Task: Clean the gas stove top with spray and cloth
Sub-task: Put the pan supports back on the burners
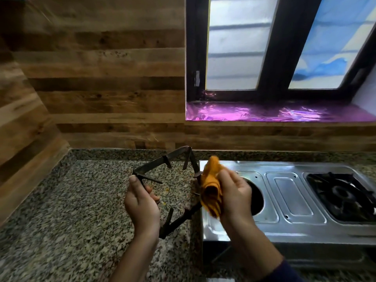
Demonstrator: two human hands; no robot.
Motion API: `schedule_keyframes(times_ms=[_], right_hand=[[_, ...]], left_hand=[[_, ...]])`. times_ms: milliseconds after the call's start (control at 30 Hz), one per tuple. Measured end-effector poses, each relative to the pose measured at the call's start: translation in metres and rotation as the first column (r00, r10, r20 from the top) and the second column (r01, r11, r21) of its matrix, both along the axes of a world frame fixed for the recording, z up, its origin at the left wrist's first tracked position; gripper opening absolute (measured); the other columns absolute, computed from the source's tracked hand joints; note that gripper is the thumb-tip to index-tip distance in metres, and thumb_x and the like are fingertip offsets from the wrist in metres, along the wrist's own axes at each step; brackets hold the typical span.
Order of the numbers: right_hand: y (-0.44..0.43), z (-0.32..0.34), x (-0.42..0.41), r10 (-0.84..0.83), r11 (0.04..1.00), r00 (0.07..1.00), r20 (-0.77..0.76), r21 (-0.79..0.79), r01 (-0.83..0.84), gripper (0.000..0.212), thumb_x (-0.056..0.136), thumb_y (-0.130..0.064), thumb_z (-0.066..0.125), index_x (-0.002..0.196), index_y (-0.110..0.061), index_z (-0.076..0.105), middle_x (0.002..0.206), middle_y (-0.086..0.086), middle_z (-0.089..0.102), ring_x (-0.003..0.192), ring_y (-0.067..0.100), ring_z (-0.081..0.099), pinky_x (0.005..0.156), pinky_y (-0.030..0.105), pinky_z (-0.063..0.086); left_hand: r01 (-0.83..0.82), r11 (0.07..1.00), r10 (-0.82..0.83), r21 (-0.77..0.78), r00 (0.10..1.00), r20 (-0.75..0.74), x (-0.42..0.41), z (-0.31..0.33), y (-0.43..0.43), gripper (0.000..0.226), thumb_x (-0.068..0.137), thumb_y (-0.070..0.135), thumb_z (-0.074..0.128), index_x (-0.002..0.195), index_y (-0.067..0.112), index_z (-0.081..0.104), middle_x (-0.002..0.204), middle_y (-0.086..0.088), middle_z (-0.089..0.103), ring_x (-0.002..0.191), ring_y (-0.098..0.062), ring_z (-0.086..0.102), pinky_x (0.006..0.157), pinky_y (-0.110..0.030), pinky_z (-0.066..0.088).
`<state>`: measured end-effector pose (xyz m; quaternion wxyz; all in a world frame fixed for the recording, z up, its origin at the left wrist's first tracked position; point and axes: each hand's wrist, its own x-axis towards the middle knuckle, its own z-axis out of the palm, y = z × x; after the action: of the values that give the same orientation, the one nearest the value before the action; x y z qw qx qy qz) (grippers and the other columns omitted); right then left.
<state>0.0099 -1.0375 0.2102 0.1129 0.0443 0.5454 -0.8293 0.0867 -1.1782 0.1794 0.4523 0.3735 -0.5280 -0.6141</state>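
My left hand [141, 204] grips the left side of a dark square pan grate [162, 160], held tilted above the granite counter. With an orange cloth [211, 188] bunched in its fingers, my right hand [234, 194] presses the cloth against the grate's right side. The steel gas stove [293, 200] sits to the right. Its left burner well is an open dark hole, partly hidden behind my right hand. No spray bottle is visible.
The stove's right burner carries its own black grate [341, 197]. Speckled granite counter [71, 220] spreads left and in front. A wood-look wall [101, 88] rises behind, and a window ledge lined with purple foil [274, 113] lies above the stove.
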Motion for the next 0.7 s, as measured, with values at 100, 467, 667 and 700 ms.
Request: schedule_keyframes(times_ms=[100, 467, 667, 700], right_hand=[[-0.011, 0.007, -0.028, -0.052, 0.982, 0.979, -0.199, 0.17, 0.087, 0.035, 0.086, -0.023, 0.064, 0.121, -0.023, 0.066, 0.106, 0.007, 0.069, 0.091, 0.02, 0.067, 0.084, 0.038, 0.056], [-0.026, -0.014, -0.02, 0.258, 0.844, 0.927, -0.272, 0.531, -0.079, 0.053, 0.071, -0.041, 0.061, 0.116, -0.015, 0.071, 0.099, 0.002, 0.072, 0.094, 0.019, 0.067, 0.084, 0.036, 0.056], [-0.003, 0.0, -0.016, 0.332, 0.943, 0.919, 0.212, -0.115, -0.313, 0.036, 0.085, -0.013, 0.054, 0.049, -0.012, 0.055, 0.045, 0.004, 0.048, 0.04, 0.015, 0.049, 0.043, 0.022, 0.041], [0.0, 0.005, -0.015, 0.299, 0.949, 0.941, 0.16, -0.153, -0.275, 0.034, 0.083, -0.01, 0.055, 0.049, -0.012, 0.055, 0.044, 0.002, 0.048, 0.037, 0.013, 0.047, 0.039, 0.019, 0.039]], left_hand=[[0.065, 0.997, -0.064, -0.031, 0.998, 0.011, -0.001, 0.004, 0.007, 0.059, 0.088, 0.067, 0.033, 0.067, 0.015, 0.048, 0.05, -0.004, 0.046, 0.043, -0.019, 0.04, 0.048, -0.028, 0.032], [0.061, 0.984, -0.047, -0.169, 0.995, 0.085, -0.009, 0.008, 0.004, 0.058, 0.089, 0.063, 0.03, 0.071, 0.011, 0.049, 0.057, -0.01, 0.049, 0.045, -0.02, 0.044, 0.047, -0.028, 0.034], [0.04, 0.992, -0.03, -0.117, 0.996, 0.086, -0.012, 0.008, 0.003, 0.055, 0.086, 0.064, 0.03, 0.072, 0.014, 0.048, 0.057, -0.008, 0.048, 0.047, -0.021, 0.044, 0.05, -0.029, 0.034], [0.049, 0.993, -0.04, -0.111, 0.995, 0.089, -0.013, 0.01, 0.001, 0.056, 0.086, 0.064, 0.03, 0.072, 0.013, 0.048, 0.057, -0.009, 0.048, 0.047, -0.022, 0.043, 0.049, -0.029, 0.033]])
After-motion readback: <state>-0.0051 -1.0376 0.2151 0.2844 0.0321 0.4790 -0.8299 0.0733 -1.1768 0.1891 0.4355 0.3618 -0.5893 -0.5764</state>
